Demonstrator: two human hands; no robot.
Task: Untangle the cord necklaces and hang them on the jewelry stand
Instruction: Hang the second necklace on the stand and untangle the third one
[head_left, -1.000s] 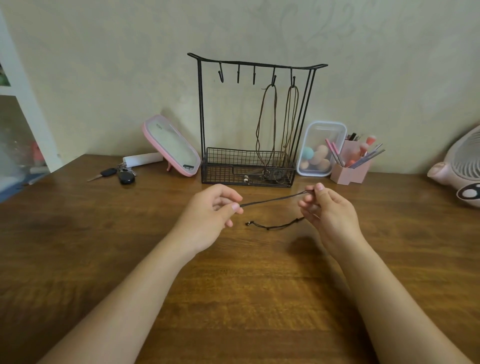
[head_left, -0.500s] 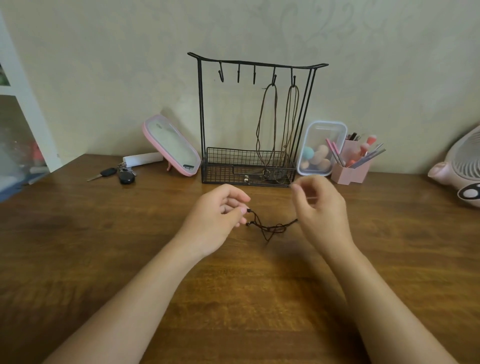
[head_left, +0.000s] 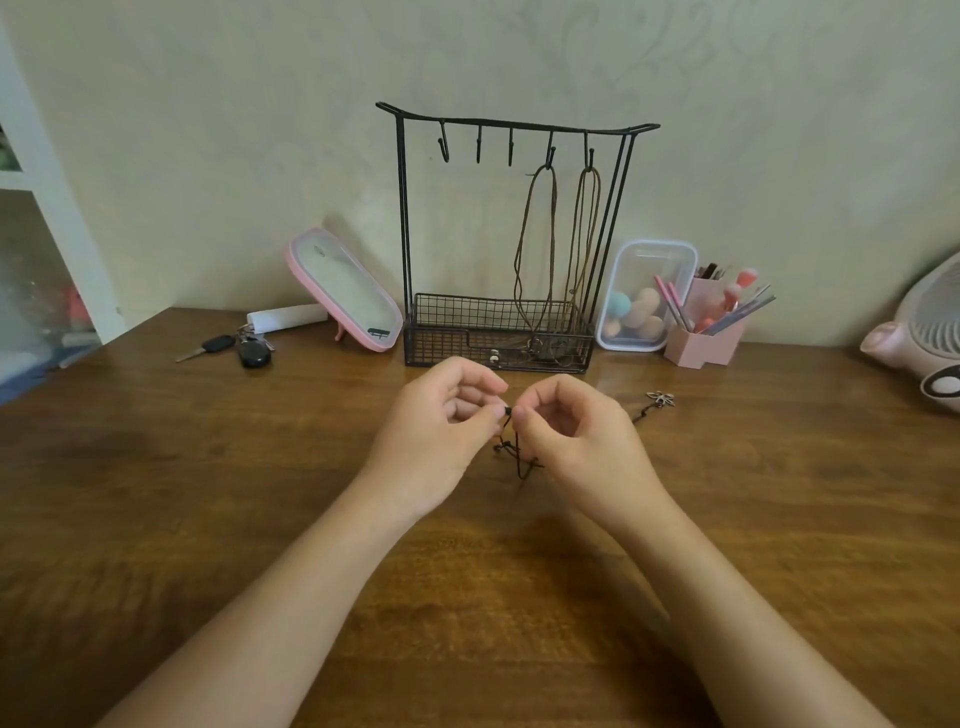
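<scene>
My left grip (head_left: 441, 415) and my right grip (head_left: 566, 431) both pinch the thin dark cord necklace (head_left: 519, 457), fingertips almost touching, just above the brown wooden table (head_left: 208, 493). Two brown cord necklaces (head_left: 587, 218) hang on the black wire jewelry stand (head_left: 402, 208) behind.

Jewelry stand (head_left: 511, 239) behind hands (head_left: 511, 421), mirror (head_left: 345, 288) left, pen holder (head_left: 706, 332) right, on table (head_left: 156, 467)
</scene>
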